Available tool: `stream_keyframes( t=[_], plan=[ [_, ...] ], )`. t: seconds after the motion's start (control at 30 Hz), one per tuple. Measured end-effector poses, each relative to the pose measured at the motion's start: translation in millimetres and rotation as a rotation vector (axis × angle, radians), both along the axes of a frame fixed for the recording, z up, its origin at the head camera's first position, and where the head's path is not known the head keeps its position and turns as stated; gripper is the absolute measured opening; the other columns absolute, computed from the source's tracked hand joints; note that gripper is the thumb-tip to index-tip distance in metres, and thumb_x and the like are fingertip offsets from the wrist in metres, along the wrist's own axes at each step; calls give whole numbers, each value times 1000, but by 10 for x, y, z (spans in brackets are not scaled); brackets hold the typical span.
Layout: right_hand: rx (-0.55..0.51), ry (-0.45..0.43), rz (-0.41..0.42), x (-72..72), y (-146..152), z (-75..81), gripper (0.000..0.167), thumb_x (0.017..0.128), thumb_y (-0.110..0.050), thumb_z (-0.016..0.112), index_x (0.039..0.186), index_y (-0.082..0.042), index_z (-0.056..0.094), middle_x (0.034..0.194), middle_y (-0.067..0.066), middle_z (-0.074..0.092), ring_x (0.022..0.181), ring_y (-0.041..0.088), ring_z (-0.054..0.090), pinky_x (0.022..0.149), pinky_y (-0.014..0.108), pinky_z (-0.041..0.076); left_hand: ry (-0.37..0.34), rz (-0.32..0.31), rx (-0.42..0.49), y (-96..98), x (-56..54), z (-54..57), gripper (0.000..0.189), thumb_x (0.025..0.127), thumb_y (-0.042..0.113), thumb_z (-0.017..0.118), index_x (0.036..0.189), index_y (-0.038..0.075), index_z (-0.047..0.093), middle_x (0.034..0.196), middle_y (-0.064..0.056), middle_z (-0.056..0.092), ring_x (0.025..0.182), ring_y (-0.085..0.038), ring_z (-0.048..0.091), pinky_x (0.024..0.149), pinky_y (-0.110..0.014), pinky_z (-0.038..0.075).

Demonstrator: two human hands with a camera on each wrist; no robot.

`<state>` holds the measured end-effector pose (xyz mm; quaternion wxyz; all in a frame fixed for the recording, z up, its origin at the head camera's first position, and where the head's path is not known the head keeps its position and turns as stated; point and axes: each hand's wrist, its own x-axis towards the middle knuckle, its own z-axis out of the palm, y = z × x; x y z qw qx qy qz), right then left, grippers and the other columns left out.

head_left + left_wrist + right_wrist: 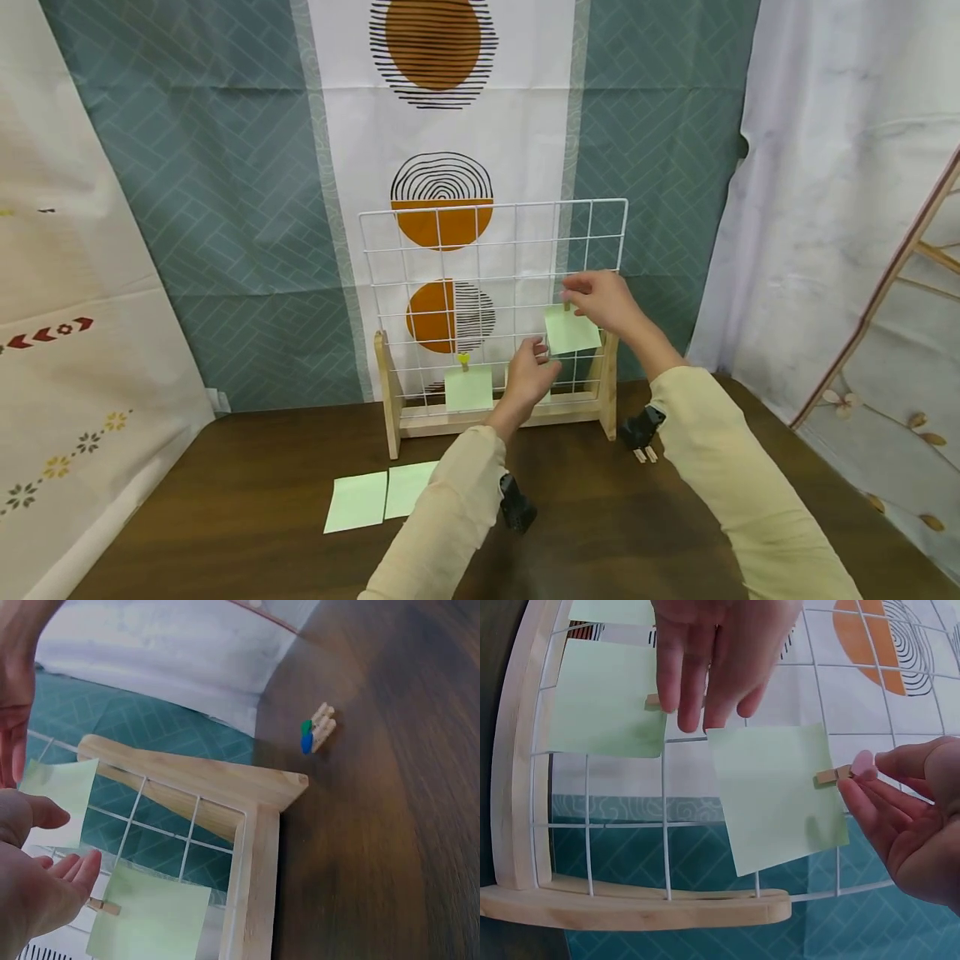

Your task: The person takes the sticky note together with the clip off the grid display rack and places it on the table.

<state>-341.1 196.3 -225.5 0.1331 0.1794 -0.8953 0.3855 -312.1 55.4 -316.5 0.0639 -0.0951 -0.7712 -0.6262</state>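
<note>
My right hand (600,298) pinches a small wooden clothespin (834,775) with a pink top, which sits on the upper edge of a pale green paper note (776,799). That note lies slightly tilted against a white wire grid (516,242). My left hand (531,375) is at the note's lower left corner, its fingers loosely extended with nothing gripped. Behind it, a second green note (150,915) hangs from a clothespin (103,906). Further left on the grid, another note (468,389) hangs from a clothespin with a yellow top (463,361).
The grid stands in a wooden base (427,427) on a dark table (247,492). Two green notes (356,502) lie flat at the front left. To the right, two clothespins (319,729) with green and blue tops lie on the table. A patterned curtain (247,167) hangs behind.
</note>
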Motion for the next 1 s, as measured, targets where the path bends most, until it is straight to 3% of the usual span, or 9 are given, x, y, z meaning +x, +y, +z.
stream_keyframes(
  t=[0.2, 0.43, 0.53, 0.77, 1.0],
  plan=[
    [-7, -49, 8, -46, 5, 0, 40, 99, -8, 54, 133, 11, 49, 130, 27, 54, 113, 37, 58, 80, 40, 54, -74, 23, 113, 107, -57, 39, 51, 86, 0, 56, 135, -6, 46, 123, -20, 57, 109, -31, 58, 87, -37, 51],
    [74, -17, -5, -70, -23, -25, 36, 101, -9, 50, 130, 12, 53, 127, 28, 56, 92, 38, 66, 71, 39, 56, -90, 11, 201, 101, -142, 64, 34, 93, 3, 57, 125, -8, 54, 111, -19, 62, 95, -33, 66, 81, -35, 54],
    [74, -11, -20, -79, -47, -40, 35, 101, -11, 50, 130, 9, 55, 125, 26, 58, 88, 36, 67, 71, 39, 56, -78, 14, 199, 63, -173, 69, 25, 95, 4, 57, 116, -8, 59, 102, -17, 65, 94, -34, 66, 80, -35, 54],
    [75, 0, -36, -90, -68, -52, 34, 101, -11, 51, 128, 8, 56, 123, 24, 60, 103, 36, 63, 77, 40, 55, -12, 62, 163, 0, -209, 70, 17, 94, 4, 59, 105, -8, 63, 92, -15, 66, 87, -33, 68, 73, -31, 55],
    [150, 45, -61, -93, -47, -51, 32, 101, -12, 51, 126, 5, 59, 115, 23, 64, 85, 34, 67, 73, 42, 54, 20, 84, 103, -56, -228, 51, 15, 94, 6, 61, 101, -6, 66, 88, -11, 65, 84, -31, 68, 68, -27, 53]
  ],
)
